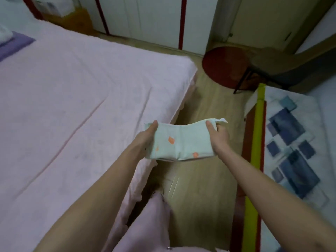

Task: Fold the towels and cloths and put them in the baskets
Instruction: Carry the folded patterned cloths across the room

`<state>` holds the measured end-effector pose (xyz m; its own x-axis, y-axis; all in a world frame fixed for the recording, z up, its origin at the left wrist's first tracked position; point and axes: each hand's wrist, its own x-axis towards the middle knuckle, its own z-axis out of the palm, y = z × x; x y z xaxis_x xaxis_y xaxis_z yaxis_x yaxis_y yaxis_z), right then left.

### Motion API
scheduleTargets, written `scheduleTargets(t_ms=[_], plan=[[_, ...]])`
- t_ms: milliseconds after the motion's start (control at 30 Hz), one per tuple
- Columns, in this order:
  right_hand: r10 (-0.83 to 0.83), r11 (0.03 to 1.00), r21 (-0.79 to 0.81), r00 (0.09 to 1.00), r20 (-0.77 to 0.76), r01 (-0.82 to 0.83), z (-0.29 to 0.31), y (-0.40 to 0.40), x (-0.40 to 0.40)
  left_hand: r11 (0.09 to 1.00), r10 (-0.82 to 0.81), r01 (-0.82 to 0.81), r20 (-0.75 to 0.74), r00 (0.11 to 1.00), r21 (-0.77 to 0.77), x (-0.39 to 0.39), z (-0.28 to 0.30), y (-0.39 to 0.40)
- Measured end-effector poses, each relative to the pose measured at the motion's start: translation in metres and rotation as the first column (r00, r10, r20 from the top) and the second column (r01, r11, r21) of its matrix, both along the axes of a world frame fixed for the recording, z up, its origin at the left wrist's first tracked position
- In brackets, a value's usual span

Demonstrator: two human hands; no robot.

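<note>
Holding folded mint cloth [179, 140]: left hand [147, 137] and right hand [217, 136] each pinch an end. Soft, light, probably several layers; support both ends.

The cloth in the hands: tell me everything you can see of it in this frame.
The cloth is pale mint green with a few small orange marks, soft and thin-looking. It is folded into a wide rectangle of several layers, sagging slightly in the middle, with a white tag or corner sticking out at its upper right. It is held in the air over the wooden floor, just past the corner of the pink bed. The left hand grips its left edge and the right hand its right edge.
</note>
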<state>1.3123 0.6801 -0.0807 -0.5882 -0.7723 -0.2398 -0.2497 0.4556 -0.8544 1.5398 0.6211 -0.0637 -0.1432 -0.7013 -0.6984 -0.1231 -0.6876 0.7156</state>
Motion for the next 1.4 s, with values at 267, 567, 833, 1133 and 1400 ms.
scheduleTargets(t_ms=[267, 567, 833, 1133, 1400], plan=[[-0.289, 0.956, -0.057, 0.957, -0.033, 0.287, 0.034, -0.141, -0.112, 0.971, -0.201, 0.206, 0.049, 0.978, -0.121, -0.143, 0.03, -0.207], [-0.502, 0.864, -0.014, 0.863, 0.059, 0.503, -0.004, -0.28, -0.289, 0.894, -0.403, 0.415, 0.1, 0.91, -0.17, -0.345, 0.004, -0.375], [-0.495, 0.869, 0.059, 0.866, 0.072, 0.492, 0.02, -0.447, -0.455, 0.913, -0.386, 0.396, 0.103, 0.917, -0.097, -0.519, 0.021, -0.538], [-0.496, 0.867, 0.083, 0.867, 0.053, 0.491, 0.016, -0.661, -0.608, 0.892, -0.417, 0.435, 0.147, 0.897, -0.123, -0.675, -0.003, -0.759], [-0.406, 0.914, 0.029, 0.914, 0.022, 0.405, 0.039, -0.863, -0.711, 0.893, -0.399, 0.424, 0.168, 0.901, -0.15, -0.785, 0.018, -0.955]])
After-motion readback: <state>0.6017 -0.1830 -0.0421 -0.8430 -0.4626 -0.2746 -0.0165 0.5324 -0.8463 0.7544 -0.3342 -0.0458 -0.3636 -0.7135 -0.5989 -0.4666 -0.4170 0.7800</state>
